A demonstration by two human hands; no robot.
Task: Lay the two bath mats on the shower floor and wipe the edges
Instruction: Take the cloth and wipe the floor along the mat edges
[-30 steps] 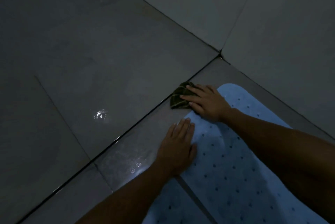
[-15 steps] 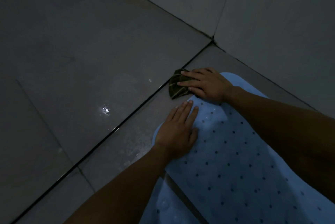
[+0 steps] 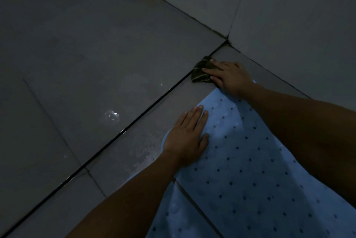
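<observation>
A light blue bath mat dotted with small holes lies flat on the grey tiled floor at the lower right. A second blue mat lies beside it at the bottom, with a dark gap between them. My left hand rests flat, fingers together, on the first mat's left edge. My right hand presses a dark green cloth onto the floor just beyond the mat's far end, near the corner of the walls.
Grey tiled walls meet the floor in a corner at the upper right. A dark grout line runs diagonally across the floor. A wet shiny patch and smeared streaks lie left of the mats.
My right hand has slid the cloth further along the floor toward the wall corner. My left hand has stayed flat on the mat's edge.
</observation>
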